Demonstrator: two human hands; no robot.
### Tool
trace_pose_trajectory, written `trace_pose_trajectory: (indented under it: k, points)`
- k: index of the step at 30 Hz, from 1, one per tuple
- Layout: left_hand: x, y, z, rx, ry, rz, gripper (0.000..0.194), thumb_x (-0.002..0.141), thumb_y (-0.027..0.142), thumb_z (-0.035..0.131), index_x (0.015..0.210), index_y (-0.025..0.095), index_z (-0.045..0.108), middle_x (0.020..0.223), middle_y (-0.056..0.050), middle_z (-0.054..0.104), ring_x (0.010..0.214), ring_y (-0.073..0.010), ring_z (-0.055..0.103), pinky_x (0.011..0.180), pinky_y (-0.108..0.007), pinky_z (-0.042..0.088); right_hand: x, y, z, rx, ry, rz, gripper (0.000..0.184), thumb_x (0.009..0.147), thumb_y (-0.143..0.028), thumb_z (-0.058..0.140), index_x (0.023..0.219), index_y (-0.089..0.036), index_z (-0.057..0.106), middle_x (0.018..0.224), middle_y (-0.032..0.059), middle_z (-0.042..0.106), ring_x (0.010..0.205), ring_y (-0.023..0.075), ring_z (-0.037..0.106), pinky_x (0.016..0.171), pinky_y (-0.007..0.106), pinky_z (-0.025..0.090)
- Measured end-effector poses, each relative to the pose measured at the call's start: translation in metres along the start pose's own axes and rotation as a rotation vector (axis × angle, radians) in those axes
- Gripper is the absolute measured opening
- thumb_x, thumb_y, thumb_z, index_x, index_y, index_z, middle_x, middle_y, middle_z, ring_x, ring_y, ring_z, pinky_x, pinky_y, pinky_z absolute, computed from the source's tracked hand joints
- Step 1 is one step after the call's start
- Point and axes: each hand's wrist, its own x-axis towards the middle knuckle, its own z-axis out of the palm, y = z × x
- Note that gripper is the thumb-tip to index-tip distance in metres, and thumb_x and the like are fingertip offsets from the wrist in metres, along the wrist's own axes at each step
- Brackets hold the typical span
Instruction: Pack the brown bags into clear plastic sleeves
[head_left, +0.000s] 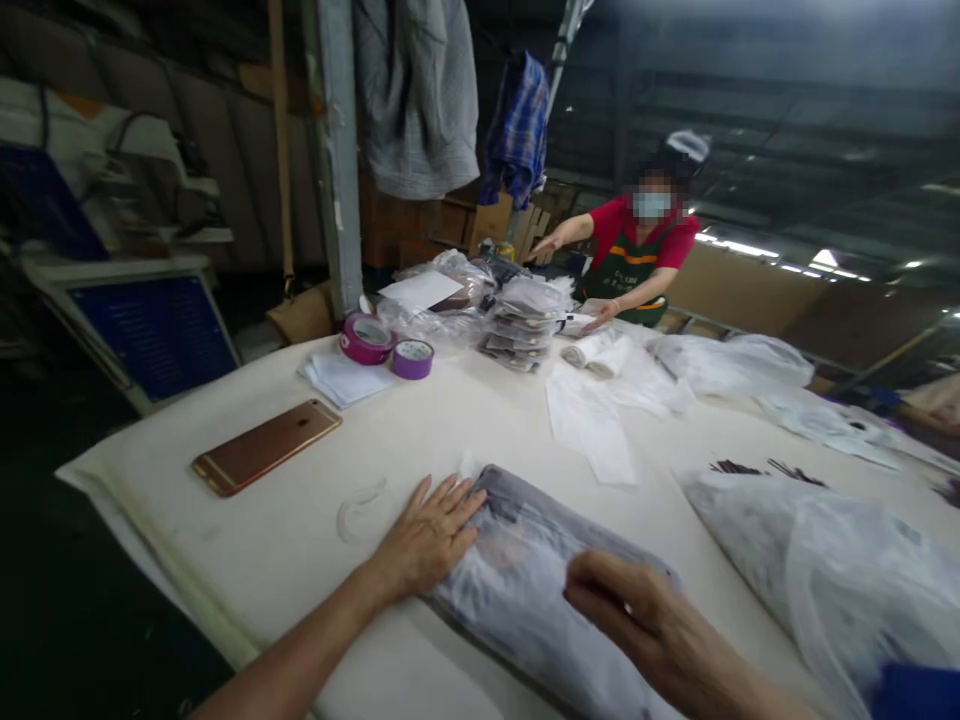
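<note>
A dark grey folded garment in a clear plastic bag lies flat on the white table in front of me. My left hand rests on the bag's left end, fingers stretched and slightly spread. Over the bag's right part is my right hand, its fingers curled and pressed together. Whether those fingers pinch anything, such as the plastic's edge, is hidden. To the left of my left hand, a thin clear strip lies on the tabletop.
A phone, purple tape rolls and folded white sheets lie left. Behind are stacked bagged garments and a masked co-worker reaching over the table. A large plastic sack occupies the right side; a metal post rises behind.
</note>
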Motion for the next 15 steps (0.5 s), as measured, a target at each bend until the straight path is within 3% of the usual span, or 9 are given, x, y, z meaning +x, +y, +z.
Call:
trace_pose_trajectory:
  k: [3, 6, 8, 12, 15]
  points:
    - [-0.002, -0.002, 0.002, -0.046, 0.03, 0.011, 0.046, 0.094, 0.035, 0.035, 0.139, 0.026, 0.032, 0.146, -0.006, 0.032, 0.136, -0.0246, 0.025, 0.11, -0.057, 0.02, 0.072, -0.003, 0.014, -0.196, -0.205, -0.02, 0.018, 0.084, -0.024, 0.046, 0.071, -0.02, 0.057, 0.063, -0.0031, 0.055, 0.059, 0.0089, 0.047, 0.056, 0.021, 0.034]
    - [0.001, -0.002, 0.004, -0.076, 0.03, -0.005, 0.046, 0.094, 0.033, 0.035, 0.139, 0.027, 0.032, 0.147, -0.005, 0.031, 0.137, -0.0246, 0.024, 0.11, -0.057, 0.02, 0.117, 0.01, 0.032, -0.344, -0.26, 0.087, 0.011, 0.071, -0.014, 0.055, 0.061, -0.018, 0.059, 0.056, -0.0027, 0.054, 0.054, 0.0094, 0.045, 0.053, 0.022, 0.031]
    - [0.002, -0.002, 0.005, -0.089, 0.031, -0.01, 0.046, 0.094, 0.033, 0.036, 0.139, 0.027, 0.033, 0.147, -0.005, 0.031, 0.137, -0.0245, 0.023, 0.11, -0.057, 0.019, 0.133, 0.019, 0.034, -0.39, -0.251, 0.164, 0.007, 0.065, -0.02, 0.063, 0.059, -0.019, 0.06, 0.053, -0.0018, 0.054, 0.052, 0.0112, 0.048, 0.05, 0.023, 0.03]
    - [0.002, -0.002, 0.005, -0.097, 0.044, 0.009, 0.046, 0.094, 0.032, 0.036, 0.139, 0.027, 0.032, 0.147, -0.007, 0.031, 0.137, -0.025, 0.023, 0.11, -0.058, 0.02, 0.133, 0.043, 0.014, -0.506, -0.123, 0.364, 0.031, 0.058, -0.046, 0.07, 0.065, -0.017, 0.063, 0.063, 0.0071, 0.062, 0.061, 0.0213, 0.058, 0.052, 0.028, 0.036]
    - [-0.002, -0.006, 0.009, -0.051, 0.121, -0.001, 0.049, 0.092, 0.034, 0.04, 0.14, 0.027, 0.031, 0.146, -0.011, 0.031, 0.136, -0.0263, 0.026, 0.109, -0.054, 0.026, 0.093, 0.062, -0.003, -0.577, 0.084, 0.478, 0.032, 0.075, -0.042, 0.053, 0.089, -0.015, 0.064, 0.089, 0.0143, 0.066, 0.082, 0.0275, 0.062, 0.067, 0.036, 0.043]
